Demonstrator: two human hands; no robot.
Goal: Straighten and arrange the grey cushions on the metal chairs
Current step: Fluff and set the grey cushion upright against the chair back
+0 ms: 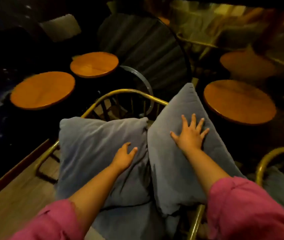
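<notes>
Two grey cushions stand side by side against the curved back of a brass-coloured metal chair [131, 92]. My left hand [124, 156] rests on the lower right part of the left cushion [96, 149], fingers slightly curled, near the gap between the cushions. My right hand [190, 134] lies flat with fingers spread on the right cushion [181, 170], which leans tilted with one corner pointing up. A grey seat pad [134, 220] shows beneath both cushions.
Several round orange wooden tabletops surround the chair: two at the left [42, 90], [94, 64], two at the right [240, 101], [247, 64]. A second metal chair [266, 158] stands at the right edge. A dark ribbed round object [144, 47] sits beyond the chair back.
</notes>
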